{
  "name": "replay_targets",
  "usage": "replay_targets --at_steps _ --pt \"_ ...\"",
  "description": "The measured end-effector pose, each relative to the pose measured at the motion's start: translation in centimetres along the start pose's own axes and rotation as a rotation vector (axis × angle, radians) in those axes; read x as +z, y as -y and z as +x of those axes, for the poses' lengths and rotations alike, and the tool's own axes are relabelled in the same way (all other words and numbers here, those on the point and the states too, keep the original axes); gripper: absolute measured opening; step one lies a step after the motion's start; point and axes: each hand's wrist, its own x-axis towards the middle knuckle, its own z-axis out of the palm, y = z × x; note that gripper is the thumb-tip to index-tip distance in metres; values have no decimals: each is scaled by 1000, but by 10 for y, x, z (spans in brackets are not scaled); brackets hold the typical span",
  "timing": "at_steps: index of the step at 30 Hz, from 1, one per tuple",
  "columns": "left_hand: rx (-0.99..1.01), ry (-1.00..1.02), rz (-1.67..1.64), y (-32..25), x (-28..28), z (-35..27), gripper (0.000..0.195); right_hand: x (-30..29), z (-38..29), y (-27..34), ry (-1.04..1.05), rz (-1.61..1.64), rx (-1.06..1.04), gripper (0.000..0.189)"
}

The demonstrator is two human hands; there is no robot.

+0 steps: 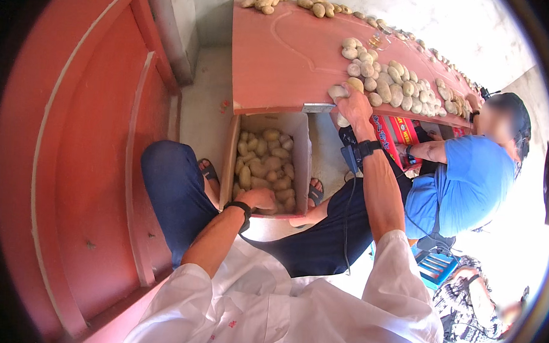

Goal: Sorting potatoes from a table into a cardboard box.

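A cardboard box (309,172) stands between the feet, holding many potatoes (259,166). Down at its near end, my left hand (257,199) rests among them; its fingers are partly hidden, so whether it grips one cannot be seen. At the front edge of the red table (278,58), my right hand (356,106) is closed around a few potatoes. One pale potato (337,92) shows at its fingertips and another (343,120) below the palm. Beside that hand, a spread of potatoes (383,91) covers part of the tabletop.
More potatoes (318,9) line the table's back edge, near a glass cup (379,40). A co-worker in a blue shirt (469,178) sits on the right, by a red printed carton (405,130). A red door (89,165) stands left; a blue stool (436,268) and another person (467,305) are lower right.
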Motion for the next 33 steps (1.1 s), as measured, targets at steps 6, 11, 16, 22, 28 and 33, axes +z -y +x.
replay_targets --at_steps 6,11,16,22,28,33 --pt "44 -43 -58 -11 -3 -13 57 3 26 -3 -24 -51 47 53" --pt "10 53 -30 -3 0 5 52 9 33 -9 -18 -57 18 54" --pt "-28 -3 -91 4 7 13 51 -6 35 9 -80 10 47 58" --pt "18 -36 -45 1 3 9 57 -14 64 26 -178 108 84 45" --pt "-13 -23 -134 5 10 -1 61 -18 113 31 -319 221 70 34" --pt "42 -89 -133 9 24 25 57 29 153 -44 -348 -97 -96 33"
